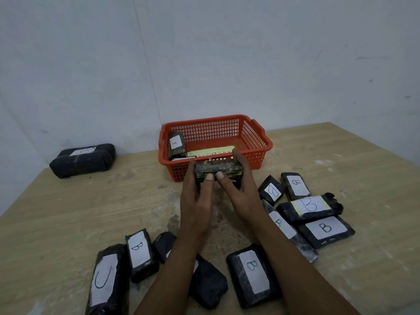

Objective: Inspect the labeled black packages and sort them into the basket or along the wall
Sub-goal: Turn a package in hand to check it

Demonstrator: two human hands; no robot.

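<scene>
- The large dark-blue wrapped bundle with a white label (83, 160) lies at the far left, against the pale wall (204, 53), well apart from everything else; the bare stretch of light wood-grain table (79, 208) around it looks like open room for more packages along the wall.
- Near the front edge sits a group of black plastic-wrapped packages: a long package labelled C (106, 280) touches a smaller package labelled B (141, 254), with two more partly hidden under the left forearm.
- The left hand (196, 194) grips the left end of the small black wrapped package held in the air (217, 171), thumb on the near face and fingers curled behind.
- That held package hangs just in front of the near wall of the red plastic mesh basket (261, 142). I judge it light, fairly stiff and blocky, with glossy film that could slip, so holding both short ends seems sound (its label is not visible from here).
- The right hand (242, 192) clasps the other end the same way.
- Inside the basket a black package labelled A (176, 145) leans at the left, beside a yellow paper sign (213, 152); the right half looks free.
- To the right, a cluster of B-labelled black packages (313, 208) lies overlapping, near the right forearm, so a low sweep could nudge them.
</scene>
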